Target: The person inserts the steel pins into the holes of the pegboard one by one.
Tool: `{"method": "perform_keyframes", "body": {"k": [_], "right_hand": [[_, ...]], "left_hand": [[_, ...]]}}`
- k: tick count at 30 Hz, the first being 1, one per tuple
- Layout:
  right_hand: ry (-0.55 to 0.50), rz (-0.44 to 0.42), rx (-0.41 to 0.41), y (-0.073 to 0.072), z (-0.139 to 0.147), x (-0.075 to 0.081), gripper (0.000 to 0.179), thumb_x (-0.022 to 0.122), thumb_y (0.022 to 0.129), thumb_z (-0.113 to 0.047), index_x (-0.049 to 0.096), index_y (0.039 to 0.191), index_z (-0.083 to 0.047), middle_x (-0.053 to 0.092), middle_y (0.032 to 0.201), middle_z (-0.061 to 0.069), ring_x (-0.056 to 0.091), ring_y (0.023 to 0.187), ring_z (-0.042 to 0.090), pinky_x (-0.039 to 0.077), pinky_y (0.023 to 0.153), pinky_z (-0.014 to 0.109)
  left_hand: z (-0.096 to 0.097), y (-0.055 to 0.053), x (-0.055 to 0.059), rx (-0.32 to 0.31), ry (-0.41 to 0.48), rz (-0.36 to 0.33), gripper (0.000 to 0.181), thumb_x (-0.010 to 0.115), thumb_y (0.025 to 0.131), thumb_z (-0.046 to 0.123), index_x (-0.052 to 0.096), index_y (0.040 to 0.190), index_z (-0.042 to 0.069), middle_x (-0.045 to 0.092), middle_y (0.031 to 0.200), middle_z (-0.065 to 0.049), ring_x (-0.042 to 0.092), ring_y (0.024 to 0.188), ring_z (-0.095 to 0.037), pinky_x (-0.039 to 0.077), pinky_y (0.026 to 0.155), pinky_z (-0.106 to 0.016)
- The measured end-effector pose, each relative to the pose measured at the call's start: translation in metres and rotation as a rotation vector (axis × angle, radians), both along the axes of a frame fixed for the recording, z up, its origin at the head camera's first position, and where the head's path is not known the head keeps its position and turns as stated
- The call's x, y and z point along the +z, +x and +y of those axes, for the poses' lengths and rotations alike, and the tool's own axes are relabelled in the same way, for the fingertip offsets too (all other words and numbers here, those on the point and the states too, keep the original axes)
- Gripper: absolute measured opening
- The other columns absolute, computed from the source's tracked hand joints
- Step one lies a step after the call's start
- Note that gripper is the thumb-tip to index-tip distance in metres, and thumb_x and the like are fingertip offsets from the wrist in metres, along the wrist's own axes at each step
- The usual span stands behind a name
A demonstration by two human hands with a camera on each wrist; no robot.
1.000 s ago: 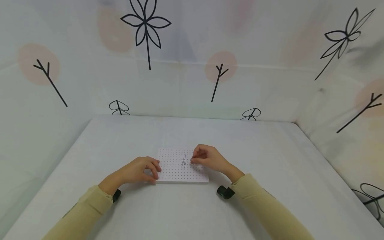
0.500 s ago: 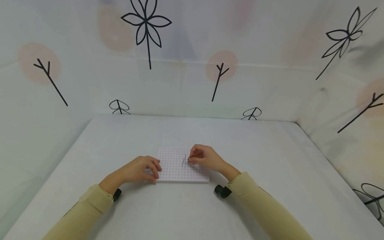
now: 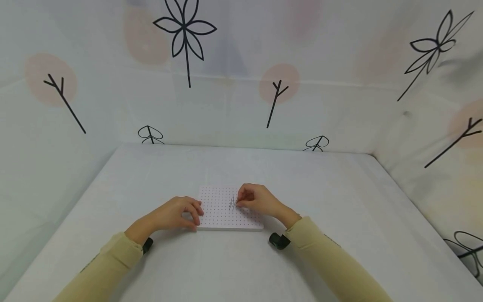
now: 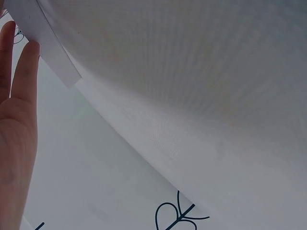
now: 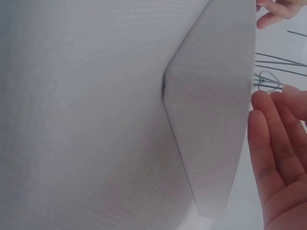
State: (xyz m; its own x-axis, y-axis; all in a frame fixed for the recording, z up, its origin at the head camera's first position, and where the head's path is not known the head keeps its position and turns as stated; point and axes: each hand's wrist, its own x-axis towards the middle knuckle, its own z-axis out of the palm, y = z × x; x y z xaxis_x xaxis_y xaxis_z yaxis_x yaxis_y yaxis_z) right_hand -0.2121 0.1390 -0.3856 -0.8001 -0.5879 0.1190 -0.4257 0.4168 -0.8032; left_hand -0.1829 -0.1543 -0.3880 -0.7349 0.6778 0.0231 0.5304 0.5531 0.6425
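A white board with a grid of small holes lies flat on the table. Several thin dark pins stand in it right of its middle. My right hand is over the board's right half, thumb and fingertips together beside these pins. In the right wrist view, the thumb and index finger pinch a thin pin close to the board's surface, next to the other pins. My left hand rests at the board's left edge, thumb by the near corner. Its fingers lie nearly straight against the side in the left wrist view.
White cloth covers the table. Behind it and along both sides hangs a white curtain with black flower and twig drawings. A small black device sits under the right wrist, and another black device under the left.
My right hand has moved a little left toward the standing pins, then slightly down toward the board. The left hand and the board stay in place.
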Motion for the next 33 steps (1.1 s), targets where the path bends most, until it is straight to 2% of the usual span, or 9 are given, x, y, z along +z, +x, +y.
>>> {"method": "perform_keyframes", "body": {"k": [7,19,23,29,31,33], "right_hand": [[0.034,-0.002,-0.024,0.003,0.006,0.002,0.012,0.067,0.083,0.0,0.059,0.089,-0.006,0.064,0.089,0.001,0.061,0.084,0.013,0.05,0.079,0.026],[0.027,-0.007,-0.057,0.006,0.02,-0.001,0.011,0.067,0.083,0.001,0.061,0.089,-0.006,0.063,0.088,0.002,0.061,0.082,0.015,0.051,0.078,0.027],[0.028,-0.009,-0.078,0.007,0.024,-0.001,0.011,0.067,0.083,0.003,0.061,0.089,-0.003,0.063,0.089,0.006,0.061,0.082,0.018,0.051,0.078,0.031],[0.035,-0.006,-0.088,0.021,0.025,0.02,0.009,0.064,0.082,0.008,0.059,0.088,0.004,0.063,0.088,0.015,0.061,0.082,0.027,0.051,0.077,0.038],[0.033,0.0,-0.09,0.021,0.029,0.019,0.009,0.066,0.082,0.005,0.059,0.088,0.002,0.063,0.088,0.012,0.061,0.082,0.024,0.052,0.077,0.035],[0.032,0.0,-0.099,0.015,0.034,0.011,0.01,0.067,0.082,0.002,0.06,0.088,-0.001,0.063,0.088,0.008,0.06,0.082,0.021,0.052,0.075,0.032]], "left_hand": [[0.0,0.0,-0.001,-0.011,0.002,0.003,0.012,0.08,0.072,0.015,0.071,0.073,0.023,0.062,0.101,0.01,0.048,0.12,-0.029,0.038,0.098,-0.049],[0.001,0.001,0.0,-0.003,-0.004,0.004,0.012,0.08,0.073,0.015,0.071,0.073,0.024,0.062,0.101,0.01,0.048,0.12,-0.029,0.038,0.098,-0.049],[0.0,0.0,-0.001,-0.002,-0.006,0.0,0.012,0.08,0.072,0.015,0.071,0.073,0.024,0.062,0.102,0.009,0.047,0.12,-0.029,0.037,0.099,-0.049],[0.001,-0.001,-0.001,-0.006,-0.002,-0.008,0.013,0.08,0.072,0.014,0.071,0.074,0.024,0.061,0.102,0.009,0.047,0.121,-0.029,0.036,0.1,-0.049],[0.001,-0.001,-0.001,-0.003,-0.004,-0.011,0.014,0.08,0.072,0.014,0.071,0.074,0.024,0.061,0.102,0.01,0.047,0.121,-0.029,0.035,0.1,-0.049],[0.001,-0.001,-0.001,-0.003,-0.003,-0.011,0.014,0.08,0.072,0.014,0.071,0.074,0.024,0.061,0.102,0.01,0.046,0.121,-0.029,0.035,0.1,-0.05]]}}
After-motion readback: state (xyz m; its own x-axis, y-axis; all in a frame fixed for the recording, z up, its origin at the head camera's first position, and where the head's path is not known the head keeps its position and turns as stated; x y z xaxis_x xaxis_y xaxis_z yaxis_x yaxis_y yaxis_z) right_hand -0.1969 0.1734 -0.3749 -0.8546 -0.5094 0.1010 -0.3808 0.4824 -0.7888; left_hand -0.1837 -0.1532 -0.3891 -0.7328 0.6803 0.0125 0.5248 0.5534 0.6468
